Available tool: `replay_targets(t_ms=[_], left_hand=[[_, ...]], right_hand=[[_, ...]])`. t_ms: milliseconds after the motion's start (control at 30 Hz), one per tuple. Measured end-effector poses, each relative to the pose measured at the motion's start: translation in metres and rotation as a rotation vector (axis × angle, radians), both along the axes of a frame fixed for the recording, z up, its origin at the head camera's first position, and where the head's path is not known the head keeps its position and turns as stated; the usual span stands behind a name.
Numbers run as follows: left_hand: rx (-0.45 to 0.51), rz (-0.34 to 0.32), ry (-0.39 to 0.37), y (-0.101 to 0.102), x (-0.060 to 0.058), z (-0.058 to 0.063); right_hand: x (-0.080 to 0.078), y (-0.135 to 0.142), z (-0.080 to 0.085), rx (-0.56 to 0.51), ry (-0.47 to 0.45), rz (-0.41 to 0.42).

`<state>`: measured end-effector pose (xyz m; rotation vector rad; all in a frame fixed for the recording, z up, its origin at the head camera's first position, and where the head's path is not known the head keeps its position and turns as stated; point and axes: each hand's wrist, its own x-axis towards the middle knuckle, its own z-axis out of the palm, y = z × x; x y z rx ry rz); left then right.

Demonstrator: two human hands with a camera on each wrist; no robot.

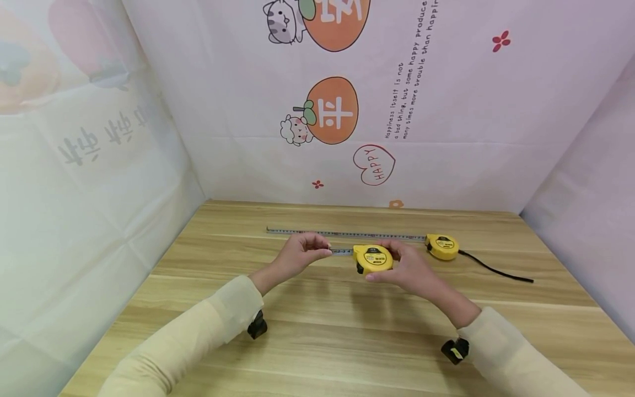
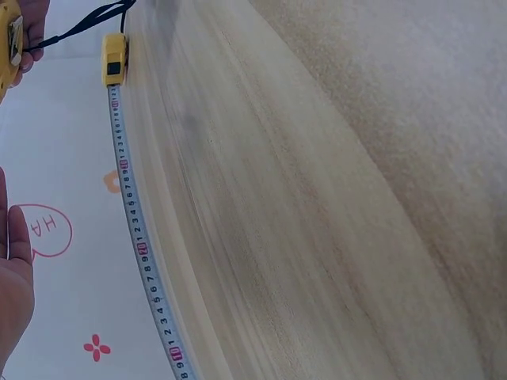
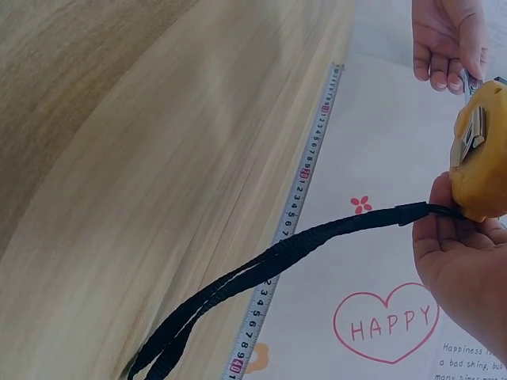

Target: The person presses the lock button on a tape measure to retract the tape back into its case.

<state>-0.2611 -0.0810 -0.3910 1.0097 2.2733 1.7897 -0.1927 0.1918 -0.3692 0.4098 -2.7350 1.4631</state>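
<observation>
My right hand grips a yellow tape measure by its case, thumb in front and fingers behind. A short length of its blade is out on the left side, and my left hand pinches the blade's end. In the right wrist view, a black wrist strap hangs from the held case. Behind the hands, a second yellow tape measure lies on the table with a long blade drawn out to the left. Only part of my left hand shows in the left wrist view.
The wood-grain table is backed by a white printed cloth, which also hangs along the sides. To the right of the second tape measure, its black strap trails over the table.
</observation>
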Motion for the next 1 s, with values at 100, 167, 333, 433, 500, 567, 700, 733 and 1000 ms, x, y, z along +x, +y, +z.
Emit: replay_targets(t_ms=[100, 167, 333, 433, 500, 567, 700, 733, 1000], left_hand=[[0.000, 0.001, -0.002, 0.0004, -0.0004, -0.0007], [0.002, -0.001, -0.004, 0.0008, -0.0007, -0.0009], [0.013, -0.008, -0.005, 0.0016, -0.0009, -0.0008], [0.014, -0.010, -0.005, 0.0022, -0.0004, -0.0003], [0.014, -0.009, -0.006, 0.0026, -0.0001, 0.0000], [0.016, -0.009, -0.010, 0.0029, 0.0001, 0.0003], [0.014, -0.010, -0.008, 0.0041, -0.0003, 0.0002], [0.011, -0.009, -0.007, 0.0044, -0.0006, 0.0001], [0.007, -0.013, -0.013, 0.0062, -0.0004, 0.0001]], right_hand=[[0.0002, -0.0006, -0.0001, -0.006, -0.003, 0.000], [0.0004, -0.0008, 0.0000, -0.008, -0.002, 0.001], [0.0006, -0.0015, 0.0003, -0.003, 0.003, -0.001], [0.0007, -0.0023, 0.0006, 0.002, 0.006, -0.001], [0.0009, -0.0029, 0.0011, 0.004, 0.008, 0.002], [0.0009, -0.0036, 0.0016, 0.002, 0.010, 0.002], [0.0008, -0.0049, 0.0024, -0.002, 0.006, 0.006], [0.0006, -0.0053, 0.0024, -0.002, 0.004, 0.006], [-0.0008, -0.0089, 0.0021, -0.009, 0.005, 0.023]])
